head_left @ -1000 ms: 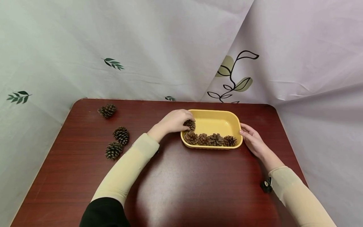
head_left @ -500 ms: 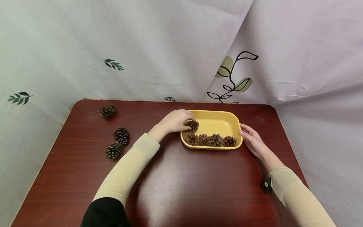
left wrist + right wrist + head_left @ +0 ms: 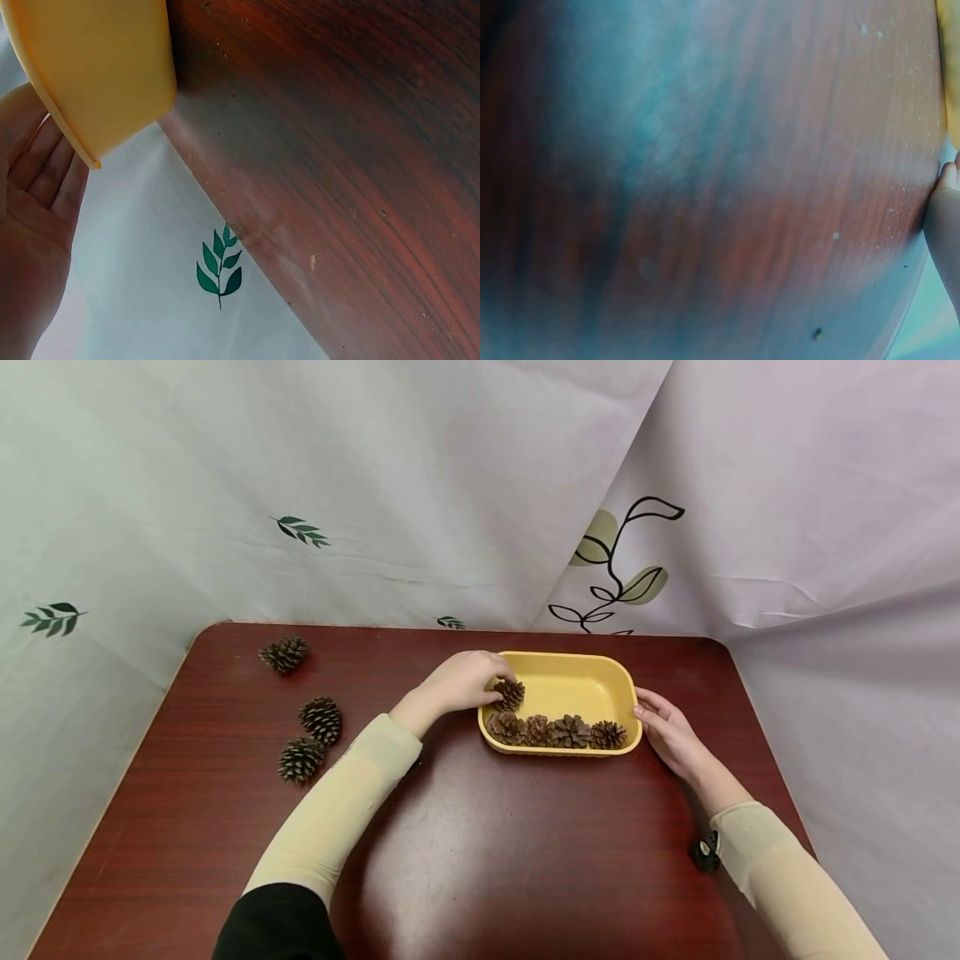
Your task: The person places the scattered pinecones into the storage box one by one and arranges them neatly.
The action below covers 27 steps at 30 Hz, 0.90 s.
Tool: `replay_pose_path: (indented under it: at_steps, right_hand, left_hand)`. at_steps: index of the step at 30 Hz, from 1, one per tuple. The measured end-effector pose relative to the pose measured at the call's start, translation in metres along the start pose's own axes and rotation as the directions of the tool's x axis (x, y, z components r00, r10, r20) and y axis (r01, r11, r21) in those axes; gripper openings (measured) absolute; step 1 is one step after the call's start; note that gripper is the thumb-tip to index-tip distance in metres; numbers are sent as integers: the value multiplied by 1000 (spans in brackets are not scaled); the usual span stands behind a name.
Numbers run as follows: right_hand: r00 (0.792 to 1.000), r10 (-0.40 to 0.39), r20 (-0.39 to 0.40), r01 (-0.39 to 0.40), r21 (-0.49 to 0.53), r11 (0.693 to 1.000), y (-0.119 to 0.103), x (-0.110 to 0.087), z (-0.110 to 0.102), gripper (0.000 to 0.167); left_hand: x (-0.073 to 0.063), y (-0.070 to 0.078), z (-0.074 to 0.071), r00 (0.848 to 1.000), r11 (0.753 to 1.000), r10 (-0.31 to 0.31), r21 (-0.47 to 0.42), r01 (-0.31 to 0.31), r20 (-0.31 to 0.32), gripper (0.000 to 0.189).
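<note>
In the head view my left hand (image 3: 465,681) reaches over the left end of a yellow plastic tub (image 3: 570,657). Its thumb and fingers pinch a brown pine cone (image 3: 512,695) inside, close to the left wall. A row of several other pine cones (image 3: 570,732) lies along the tub's front wall. At the right end, my right hand (image 3: 671,735) touches the outside of the tub at the rim with extended fingers and thumb. The left wrist view shows the left hand (image 3: 37,195) with its fingers behind the tub rim; the pinched cone is hidden there.
Three more pine cones lie on the left of the dark red table (image 3: 487,860): one cone (image 3: 283,654) at the back, then a pair, the upper cone (image 3: 321,720) and the lower cone (image 3: 302,759). A pale leaf-printed cloth (image 3: 412,485) hangs behind the table.
The pinched pine cone has moved slightly right inside the tub and shows more clear of my left fingers. My right hand has stayed at the tub's right end.
</note>
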State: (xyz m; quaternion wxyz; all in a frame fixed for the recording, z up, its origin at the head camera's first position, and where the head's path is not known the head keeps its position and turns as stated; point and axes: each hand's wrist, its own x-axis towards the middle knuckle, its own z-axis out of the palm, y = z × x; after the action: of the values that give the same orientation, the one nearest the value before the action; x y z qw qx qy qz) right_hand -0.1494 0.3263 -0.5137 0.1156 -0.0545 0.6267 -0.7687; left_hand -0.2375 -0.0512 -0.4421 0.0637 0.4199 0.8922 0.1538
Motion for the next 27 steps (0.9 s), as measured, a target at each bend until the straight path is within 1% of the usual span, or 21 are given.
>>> replay_pose_path:
  at_steps: [8, 11, 15, 20, 24, 27]
  right_hand:
    - [1000, 13, -3, -13, 4, 1000, 0, -1, 0, 34]
    - [1000, 12, -1, -12, 6, 1000, 0, 0, -1, 34]
    - [1000, 11, 5, -11, 5, 1000, 0, 0, -1, 34]
    - [1000, 7, 3, -7, 9, 1000, 1, 1, -1, 33]
    - [1000, 1, 2, -1, 15, 1000, 0, 0, 0, 33]
    - [1000, 1, 5, -1, 14, 1000, -1, 0, 1, 32]
  left_hand:
    - [-2, 1, -3, 1000, 1000, -8, -14, 8, -6, 29]
    - [-4, 1, -5, 1000, 1000, -13, -28, 12, -24, 29]
    - [-10, -3, -7, 998, 999, -17, -46, 14, -64, 29]
    - [-24, -7, -12, 994, 998, -17, -56, 11, -112, 29]
    - [-39, -10, -17, 991, 998, -28, -59, 21, -130, 29]
    - [-52, -12, -22, 989, 997, -49, -65, 41, -136, 30]
